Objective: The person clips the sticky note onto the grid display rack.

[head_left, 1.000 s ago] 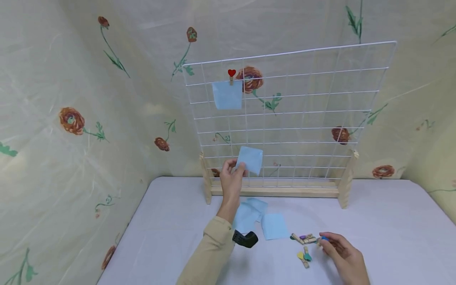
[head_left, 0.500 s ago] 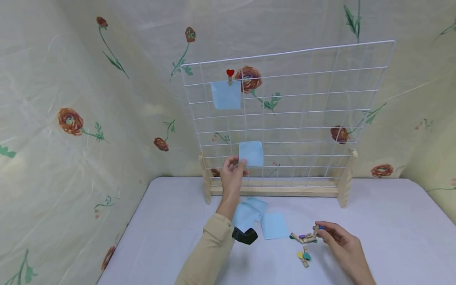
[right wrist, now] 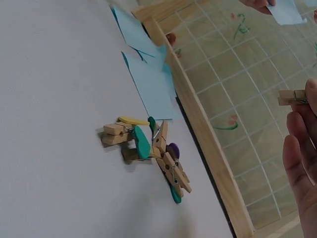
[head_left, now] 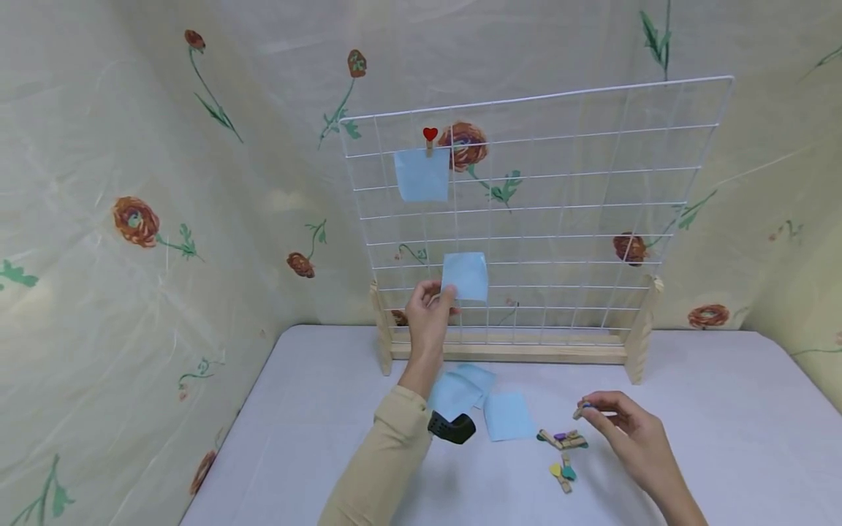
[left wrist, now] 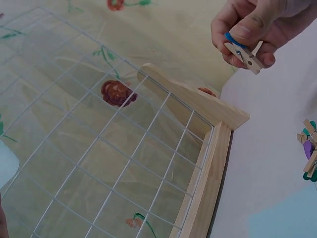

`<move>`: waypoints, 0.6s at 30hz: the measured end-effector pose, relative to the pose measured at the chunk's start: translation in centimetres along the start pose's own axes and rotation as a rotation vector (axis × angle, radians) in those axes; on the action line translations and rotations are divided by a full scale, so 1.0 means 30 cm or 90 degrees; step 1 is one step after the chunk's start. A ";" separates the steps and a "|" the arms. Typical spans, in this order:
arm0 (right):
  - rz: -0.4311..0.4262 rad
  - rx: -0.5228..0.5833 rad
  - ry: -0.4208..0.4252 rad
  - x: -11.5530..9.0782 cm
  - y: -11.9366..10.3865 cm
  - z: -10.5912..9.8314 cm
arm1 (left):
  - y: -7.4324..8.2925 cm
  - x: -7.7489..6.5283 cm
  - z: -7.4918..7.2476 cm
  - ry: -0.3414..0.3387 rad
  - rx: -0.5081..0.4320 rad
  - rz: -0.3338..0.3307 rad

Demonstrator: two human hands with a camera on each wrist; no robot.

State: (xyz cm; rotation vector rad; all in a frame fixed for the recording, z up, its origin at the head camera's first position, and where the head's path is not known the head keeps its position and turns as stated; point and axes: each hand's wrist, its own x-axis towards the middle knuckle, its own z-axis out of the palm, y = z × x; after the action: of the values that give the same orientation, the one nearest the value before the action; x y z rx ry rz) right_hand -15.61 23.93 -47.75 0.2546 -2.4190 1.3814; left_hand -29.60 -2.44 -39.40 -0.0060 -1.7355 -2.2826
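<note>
My left hand (head_left: 429, 318) pinches a light blue square of paper (head_left: 465, 276) by its lower left corner, in front of the lower part of a white wire grid (head_left: 559, 212). Over the table at the right, my right hand (head_left: 628, 435) pinches a small wooden clothespin (left wrist: 245, 55) with a blue top between thumb and fingers. In the right wrist view the clothespin's bare wooden end (right wrist: 291, 97) points away from the fingertips. Higher on the grid, another blue paper (head_left: 422, 177) hangs from a clothespin with a red heart (head_left: 430, 135).
Several blue papers (head_left: 509, 418) lie on the white table before the grid's wooden base (head_left: 513, 353). Right of them is a loose pile of clothespins (head_left: 562, 440) with green and purple tops. Nearer lie others with yellow and teal tops (head_left: 569, 473). Flowered cloth hangs behind.
My left hand has raised the paper slightly and turned it straighter against the grid. My right hand has lifted the blue-topped clothespin up and away from the pile.
</note>
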 end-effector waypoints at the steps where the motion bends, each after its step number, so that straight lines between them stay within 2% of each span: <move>1: -0.007 -0.011 0.001 0.005 -0.004 -0.003 | 0.002 0.001 0.002 0.000 -0.001 0.002; 8: -0.038 -0.017 0.001 0.045 -0.024 -0.022 | 0.014 0.005 0.014 0.005 0.003 0.011; 15: -0.036 0.004 -0.009 0.064 -0.035 -0.033 | 0.031 0.004 0.024 0.002 0.004 0.016; 18: -0.033 -0.007 -0.006 0.075 -0.043 -0.033 | 0.041 0.005 0.027 0.002 0.008 0.019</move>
State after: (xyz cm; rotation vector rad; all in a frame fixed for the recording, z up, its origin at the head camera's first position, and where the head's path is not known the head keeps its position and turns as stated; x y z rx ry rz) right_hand -17.07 24.17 -45.41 0.3183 -2.4092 1.3479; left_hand -29.61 -1.99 -37.99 -0.0260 -1.7371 -2.2488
